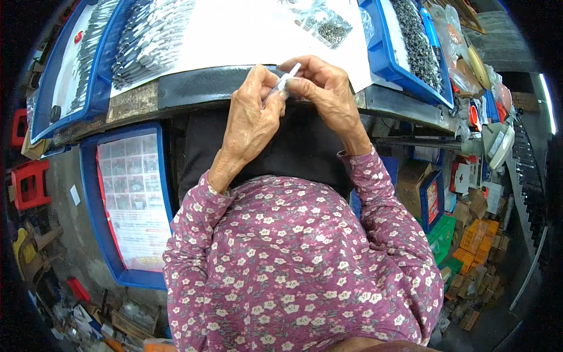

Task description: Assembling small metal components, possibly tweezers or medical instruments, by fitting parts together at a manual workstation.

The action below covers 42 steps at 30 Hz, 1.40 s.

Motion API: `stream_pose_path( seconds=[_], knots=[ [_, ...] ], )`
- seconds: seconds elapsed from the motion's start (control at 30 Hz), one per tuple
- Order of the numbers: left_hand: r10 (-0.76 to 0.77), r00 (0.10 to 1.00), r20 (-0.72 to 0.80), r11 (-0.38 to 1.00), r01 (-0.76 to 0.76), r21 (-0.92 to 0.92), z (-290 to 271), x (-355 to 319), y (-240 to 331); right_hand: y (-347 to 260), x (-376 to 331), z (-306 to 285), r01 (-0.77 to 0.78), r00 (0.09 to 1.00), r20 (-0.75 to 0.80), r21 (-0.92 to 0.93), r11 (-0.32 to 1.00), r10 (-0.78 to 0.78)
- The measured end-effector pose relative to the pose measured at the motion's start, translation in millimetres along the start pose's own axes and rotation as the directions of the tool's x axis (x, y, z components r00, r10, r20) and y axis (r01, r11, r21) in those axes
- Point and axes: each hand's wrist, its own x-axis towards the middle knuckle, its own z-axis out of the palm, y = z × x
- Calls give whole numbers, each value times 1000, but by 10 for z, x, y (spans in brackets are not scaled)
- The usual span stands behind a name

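Just above the near edge of the workbench, both hands meet at a small, slender white and grey piece (287, 77). My left hand (251, 114) is closed, its thumb and fingers pinching the lower end. From the other side my right hand (329, 97) grips the same piece between thumb and forefinger. One white end sticks up between the hands. The fingers hide much of it, so its exact kind cannot be made out. Beyond the right hand, a clear plastic bag (333, 34) of small metal parts lies on the white sheet (246, 35).
Many slim grey-white pieces (149, 44) are piled on the bench's left. A blue tray (101, 88) stands farther left; another blue tray (404, 79) with small dark parts is on the right. Below are a blue bin (165, 193), a red stool (30, 185) and orange crates (476, 242).
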Motion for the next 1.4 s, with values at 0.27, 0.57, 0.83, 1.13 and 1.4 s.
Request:
stream_pose_path(
  seconds=[0.27, 0.57, 0.83, 1.13, 1.4],
  knots=[
    [-172, 971, 164, 939, 212, -271, -45, -52, 149, -53, -68, 40, -9, 999, 31, 14, 1000, 9],
    [-219, 936, 277, 856, 321, -406, -113, -52, 70, 5, -87, 30, -112, 993, 66, 306, 945, 97],
    [-242, 926, 289, 767, 365, -528, -117, -42, 59, 38, -76, 127, -73, 996, -30, 271, 960, 84],
    [-285, 931, 228, 797, 363, -482, -53, -41, 16, 59, -113, 160, -67, 994, -74, 210, 975, 85],
    [-321, 916, 242, 773, 401, -492, -63, -63, 26, 73, -117, 134, -98, 993, -36, 282, 954, 112]
  ],
)
